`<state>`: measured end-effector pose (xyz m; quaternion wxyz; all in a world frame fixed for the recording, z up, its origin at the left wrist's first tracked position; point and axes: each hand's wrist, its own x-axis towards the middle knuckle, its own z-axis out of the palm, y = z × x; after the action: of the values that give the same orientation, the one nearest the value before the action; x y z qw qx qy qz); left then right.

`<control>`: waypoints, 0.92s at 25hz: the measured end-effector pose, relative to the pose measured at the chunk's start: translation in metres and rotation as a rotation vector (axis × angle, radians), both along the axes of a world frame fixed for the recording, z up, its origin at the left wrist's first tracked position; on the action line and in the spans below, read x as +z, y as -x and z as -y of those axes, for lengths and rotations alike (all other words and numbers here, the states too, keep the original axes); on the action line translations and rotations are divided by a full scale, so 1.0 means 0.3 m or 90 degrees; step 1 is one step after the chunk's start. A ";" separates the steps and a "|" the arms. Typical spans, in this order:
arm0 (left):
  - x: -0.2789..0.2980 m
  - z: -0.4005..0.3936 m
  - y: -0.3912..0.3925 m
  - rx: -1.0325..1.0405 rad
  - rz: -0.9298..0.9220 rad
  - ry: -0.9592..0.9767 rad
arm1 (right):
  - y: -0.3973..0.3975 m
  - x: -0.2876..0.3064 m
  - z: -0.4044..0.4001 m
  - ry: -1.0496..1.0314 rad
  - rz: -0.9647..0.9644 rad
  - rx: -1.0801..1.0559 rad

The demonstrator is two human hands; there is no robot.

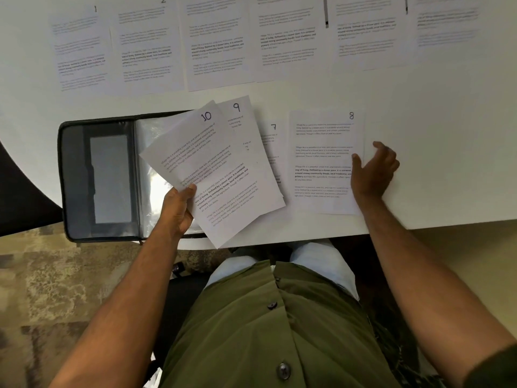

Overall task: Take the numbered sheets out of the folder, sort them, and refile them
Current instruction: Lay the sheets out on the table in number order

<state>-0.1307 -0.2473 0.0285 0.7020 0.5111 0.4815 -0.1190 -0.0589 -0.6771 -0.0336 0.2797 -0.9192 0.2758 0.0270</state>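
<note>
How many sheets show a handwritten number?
6: sheets 1 and 2 far left; 10 and 9 in the left hand; 7; 8 under the right hand. Others cropped.

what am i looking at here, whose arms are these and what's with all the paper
One picture, from a camera worn on a person's head, looking down at their own bare arms; no machine. They sit at a white table. The left hand grips fanned white printed sheets, number 10 on top, 9 behind. The right hand rests, fingers relaxed, on the flat sheet numbered 8. A black zip folder lies open on the left; more sheets line the far side.
</note>
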 end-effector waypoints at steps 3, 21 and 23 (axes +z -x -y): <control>0.002 0.040 -0.004 0.009 0.002 0.010 | 0.053 -0.046 -0.025 0.054 -0.033 0.215; 0.015 0.193 -0.017 0.038 0.016 0.006 | 0.108 -0.098 0.101 0.087 -0.146 0.490; 0.015 0.210 -0.021 0.042 0.008 0.007 | 0.107 -0.098 0.102 0.089 -0.155 0.490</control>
<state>-0.1243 -0.3102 0.0329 0.7116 0.4915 0.4930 -0.0949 -0.0909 -0.7078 -0.0629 0.1511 -0.9622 -0.0559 0.2193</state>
